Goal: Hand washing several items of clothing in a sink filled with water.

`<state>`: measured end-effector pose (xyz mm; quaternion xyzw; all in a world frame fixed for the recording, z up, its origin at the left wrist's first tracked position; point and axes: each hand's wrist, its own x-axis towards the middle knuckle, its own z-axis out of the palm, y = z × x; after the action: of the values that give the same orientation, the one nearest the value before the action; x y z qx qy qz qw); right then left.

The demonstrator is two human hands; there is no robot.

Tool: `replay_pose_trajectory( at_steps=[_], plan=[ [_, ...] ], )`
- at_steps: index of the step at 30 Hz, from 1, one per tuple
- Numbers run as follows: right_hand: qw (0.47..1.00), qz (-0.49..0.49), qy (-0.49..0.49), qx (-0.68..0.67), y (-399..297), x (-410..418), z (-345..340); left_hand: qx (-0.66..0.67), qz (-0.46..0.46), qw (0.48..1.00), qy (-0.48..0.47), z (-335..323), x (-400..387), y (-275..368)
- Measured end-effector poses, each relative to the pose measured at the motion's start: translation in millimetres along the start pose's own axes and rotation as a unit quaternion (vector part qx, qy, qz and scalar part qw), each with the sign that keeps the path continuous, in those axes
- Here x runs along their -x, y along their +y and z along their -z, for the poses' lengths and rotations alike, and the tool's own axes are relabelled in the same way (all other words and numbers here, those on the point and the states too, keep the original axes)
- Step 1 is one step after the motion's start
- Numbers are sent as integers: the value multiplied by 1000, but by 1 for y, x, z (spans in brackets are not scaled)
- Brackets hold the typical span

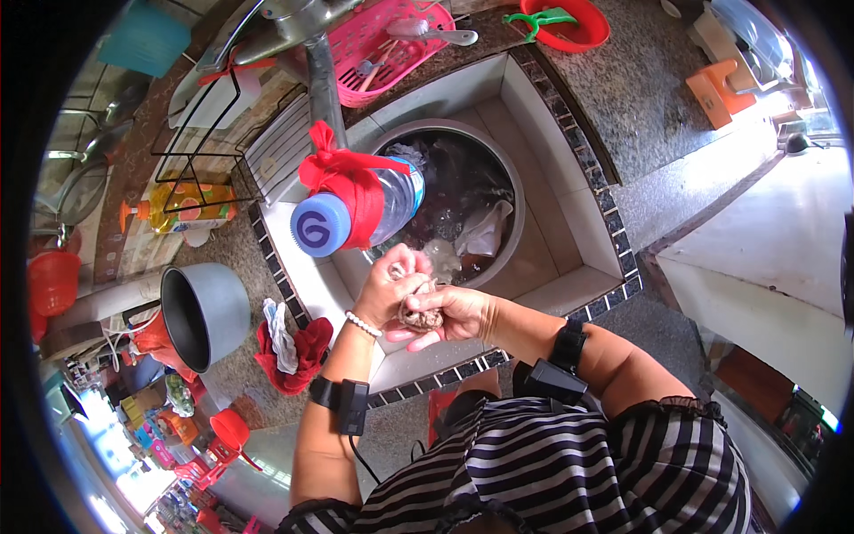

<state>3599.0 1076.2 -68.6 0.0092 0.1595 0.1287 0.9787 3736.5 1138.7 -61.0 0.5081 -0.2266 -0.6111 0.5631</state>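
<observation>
My left hand [385,286], with a beaded bracelet at its wrist, grips one end of a bunched wet patterned cloth [423,312]. The other end is pinched in my right hand [460,311], its thumb on top and fingers underneath. Both hands are close together over the near rim of a round metal basin [515,220]. Dark water fills the basin. A pale cloth [484,230] and a grey cloth [404,153] lie partly in it. A plastic bottle [393,200] with a blue cap, tied with red fabric to the faucet [323,80], hangs above the basin's left side.
A tiled sink [544,173] surrounds the basin. On the left counter are a grey pot [223,314], a red cloth [310,347] under a white one [280,334], and a yellow soap bottle [190,207]. A pink basket [360,50] and a red bowl [594,30] stand behind.
</observation>
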Motion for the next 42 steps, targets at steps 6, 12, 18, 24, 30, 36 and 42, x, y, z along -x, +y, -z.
replay_pose_trajectory(
  at_steps=[6, 12, 18, 24, 30, 36, 42],
  plan=[
    [992, -21, 103, 73, -9, -8, 6, -22, 89, 996, -17, -13, -9, 19],
    [963, -16, 205, 175, -6, -18, 18, -149, 68, 981, 104, -20, -22, -10],
    [905, -14, 280, 319, -3, -25, 38, -354, 48, 918, 174, -21, -36, -38],
    [632, -36, 317, 707, -3, -33, 23, -462, 11, 854, 238, -9, -33, -60],
    [524, 3, 337, 782, 12, -48, 31, -377, 14, 858, 350, 6, -13, -60],
    [397, 184, 286, 852, -44, -41, 62, -417, -123, 801, 413, 52, 70, 1],
    [421, -9, 541, 728, -94, -52, 101, -720, -209, 509, 423, 79, 164, 50]
  ],
)
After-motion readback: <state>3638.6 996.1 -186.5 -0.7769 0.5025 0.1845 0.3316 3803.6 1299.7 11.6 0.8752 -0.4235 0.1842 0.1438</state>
